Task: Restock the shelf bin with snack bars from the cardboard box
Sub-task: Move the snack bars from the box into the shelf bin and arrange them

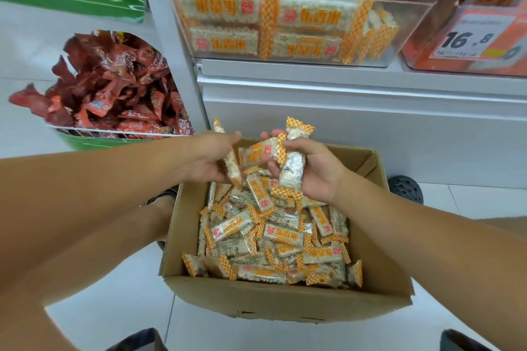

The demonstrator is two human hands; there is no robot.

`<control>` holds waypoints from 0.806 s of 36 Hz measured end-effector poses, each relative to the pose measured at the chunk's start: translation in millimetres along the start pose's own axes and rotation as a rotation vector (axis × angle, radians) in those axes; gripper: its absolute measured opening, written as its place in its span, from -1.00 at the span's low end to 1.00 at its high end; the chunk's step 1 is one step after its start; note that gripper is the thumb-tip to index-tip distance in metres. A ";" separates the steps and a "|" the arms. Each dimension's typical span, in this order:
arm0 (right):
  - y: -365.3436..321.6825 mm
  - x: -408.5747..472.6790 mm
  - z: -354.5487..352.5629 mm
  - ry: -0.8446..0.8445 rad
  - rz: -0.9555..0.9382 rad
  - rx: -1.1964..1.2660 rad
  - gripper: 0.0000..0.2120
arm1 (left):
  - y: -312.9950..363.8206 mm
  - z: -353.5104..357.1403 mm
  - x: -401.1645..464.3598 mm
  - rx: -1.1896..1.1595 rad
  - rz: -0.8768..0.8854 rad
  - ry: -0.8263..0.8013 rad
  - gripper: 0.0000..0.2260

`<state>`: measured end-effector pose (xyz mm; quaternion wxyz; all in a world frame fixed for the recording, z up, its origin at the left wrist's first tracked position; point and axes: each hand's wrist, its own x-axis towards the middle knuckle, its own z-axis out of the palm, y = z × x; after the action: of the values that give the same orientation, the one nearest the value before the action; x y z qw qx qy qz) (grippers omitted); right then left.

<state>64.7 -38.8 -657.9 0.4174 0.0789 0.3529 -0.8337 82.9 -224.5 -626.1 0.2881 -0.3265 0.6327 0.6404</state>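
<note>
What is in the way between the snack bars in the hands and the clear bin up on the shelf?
Nothing visible. The left hand and right hand hold snack bars above the cardboard box. The clear shelf bin sits above with only open air between, though its top edge is out of view.
</note>
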 end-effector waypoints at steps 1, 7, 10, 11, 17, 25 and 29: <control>-2.0 2.4 1.1 -0.001 -0.015 -0.014 -0.75 | 1.1 -1.8 0.7 -0.004 -0.008 0.005 -0.72; -3.3 2.6 10.7 -0.236 0.078 -0.293 -0.71 | 9.1 -5.4 1.9 -0.028 0.025 -0.203 -0.62; -2.4 -2.2 4.8 -0.413 0.187 -0.270 -0.73 | 10.8 -2.4 1.5 0.115 0.077 -0.271 -0.76; -3.0 -1.8 2.0 -0.419 0.215 -0.253 -0.74 | 11.2 -1.4 0.5 0.120 0.091 -0.232 -0.80; -10.5 16.6 -0.8 0.232 0.016 -0.426 -0.86 | 11.5 -9.1 8.4 0.099 0.153 0.033 -0.78; 1.5 28.5 33.0 0.025 0.199 -0.241 -0.25 | 3.3 14.2 -8.0 0.129 0.159 -0.137 -0.70; 10.1 33.9 30.6 -0.127 0.290 -0.078 0.02 | -0.6 3.3 -3.4 0.163 0.170 -0.048 -0.67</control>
<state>55.6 -84.6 -655.0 0.5576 0.0599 0.3429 -0.7536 85.4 -221.0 -623.9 0.2733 -0.2320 0.7009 0.6167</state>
